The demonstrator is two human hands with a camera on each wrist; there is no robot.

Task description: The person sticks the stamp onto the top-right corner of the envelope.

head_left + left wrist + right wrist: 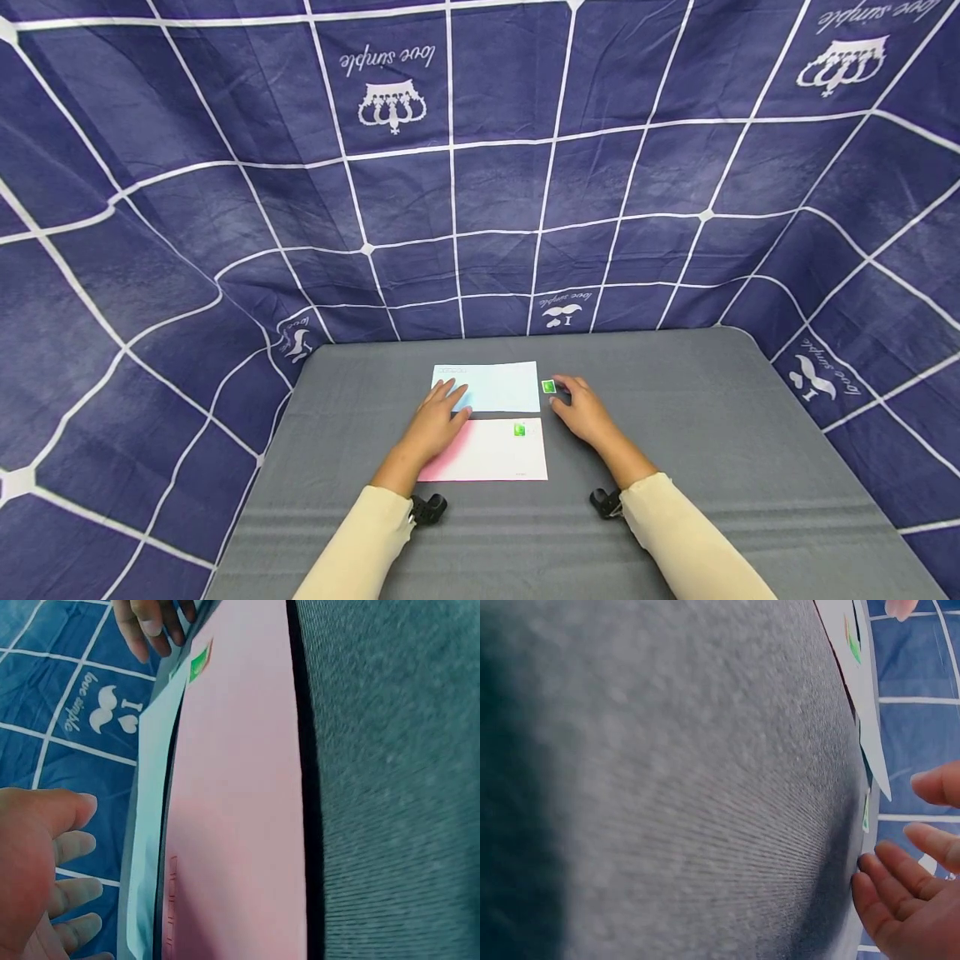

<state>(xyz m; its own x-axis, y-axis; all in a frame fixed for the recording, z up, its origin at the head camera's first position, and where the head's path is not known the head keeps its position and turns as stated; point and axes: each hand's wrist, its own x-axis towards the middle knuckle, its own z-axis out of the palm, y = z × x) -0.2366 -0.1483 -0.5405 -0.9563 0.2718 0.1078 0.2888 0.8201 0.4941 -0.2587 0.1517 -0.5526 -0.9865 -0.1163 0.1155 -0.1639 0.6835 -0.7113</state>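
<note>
My left hand (pixel 438 425), fingers spread, is over the left end of the blue envelope (pixel 498 387); contact cannot be told. My right hand (pixel 587 412) holds nothing, thumb and forefinger apart beside the loose green stamp (pixel 549 387), which lies on the gray desk (pixel 675 400) just right of that envelope; whether I touch it is unclear. Nearer me lies the pink envelope (pixel 487 454), a second stamp (pixel 519 429) at its upper right.

Pink-tinged envelope (pixel 498 454), bluish envelope (pixel 504 388), green stamp (pixel 549 387), grey tabletop (pixel 517 542), white-gridded navy cloth (pixel 495 196)
</note>
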